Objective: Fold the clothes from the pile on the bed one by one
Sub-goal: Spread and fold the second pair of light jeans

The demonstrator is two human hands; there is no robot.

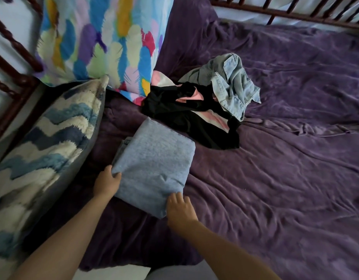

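Seemingly finished, the folded blue garment (154,168) lay on the bed (285,178), near and left, close beside the zigzag pillow (43,148). It was probably kept apart from the pile (194,118) just beyond it, where a black garment (170,110) and a denim piece (233,85) lay unfolded. The left grip (107,182) pinched its left edge, thumb on top, likely to steady or shift it. The right grip (179,209) met the near corner; whether it pressed or clutched, I could not tell.

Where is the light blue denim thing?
In the head view, the crumpled denim garment lies mid-bed on the purple blanket, overlapping the right side of the black garment, beyond the folded blue cloth.
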